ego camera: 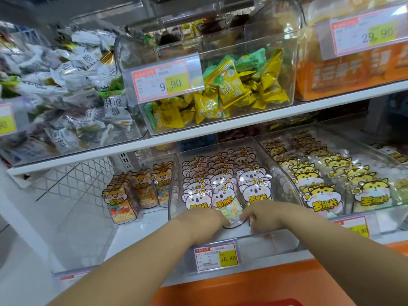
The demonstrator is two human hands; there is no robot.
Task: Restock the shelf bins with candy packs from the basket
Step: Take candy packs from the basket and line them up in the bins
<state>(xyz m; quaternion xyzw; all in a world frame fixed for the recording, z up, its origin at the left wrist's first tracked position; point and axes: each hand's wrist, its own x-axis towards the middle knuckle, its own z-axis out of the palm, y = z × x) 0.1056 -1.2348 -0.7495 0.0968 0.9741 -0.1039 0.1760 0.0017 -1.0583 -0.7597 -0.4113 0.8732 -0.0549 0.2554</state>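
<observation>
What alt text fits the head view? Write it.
Both hands, left and right, press a koala candy pack at the front of a clear bin on the lower shelf. Neighbouring bins hold dog packs and cat packs.

Lighting was bright and even, pretty much shadowless. Glare streaked the clear bin [220, 69] fronts around 12 o'clock. Edges bowed from the wide lens, and the 9 o'clock packs [66, 89] were smeared soft.
</observation>
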